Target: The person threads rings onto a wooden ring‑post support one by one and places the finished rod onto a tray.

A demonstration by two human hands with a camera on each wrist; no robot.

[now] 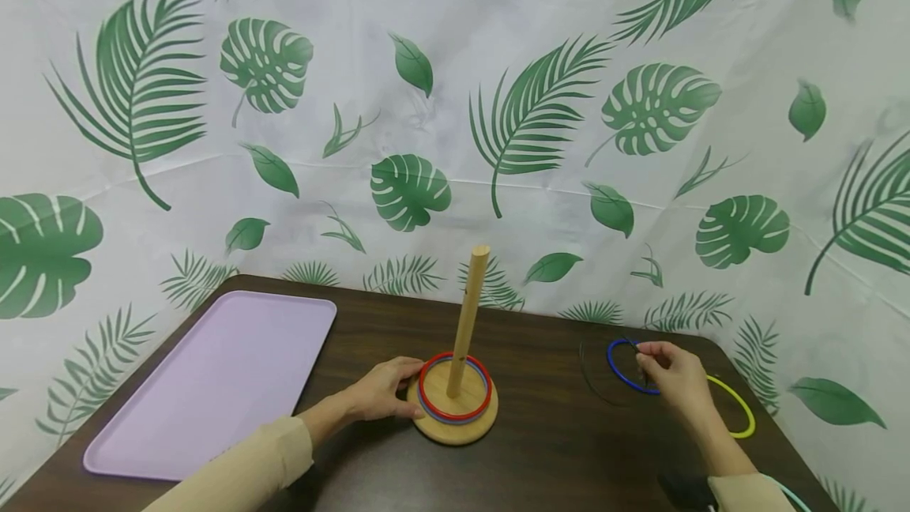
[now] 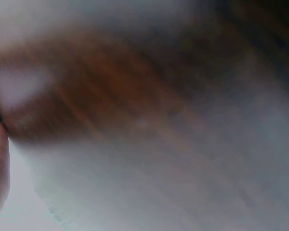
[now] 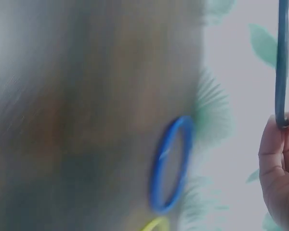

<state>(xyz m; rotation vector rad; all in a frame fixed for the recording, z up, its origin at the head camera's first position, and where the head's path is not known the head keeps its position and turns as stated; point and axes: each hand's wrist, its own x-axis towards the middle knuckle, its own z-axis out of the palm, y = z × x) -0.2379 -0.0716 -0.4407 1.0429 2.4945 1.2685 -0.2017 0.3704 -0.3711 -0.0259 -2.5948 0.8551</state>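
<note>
Right hand (image 1: 671,374) pinches 1 dark ring (image 3: 282,62); left hand (image 1: 382,390) grips the stand (image 1: 458,433) (steadying it, seemingly); likely pickup, next needing centring over the peg (image 1: 468,318).

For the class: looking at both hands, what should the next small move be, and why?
Probably lift the dark ring leftward until it is above the post: the right hand pinches it off to the post's right, the left hand holds the wooden base, and a red ring encircles the post.
</note>
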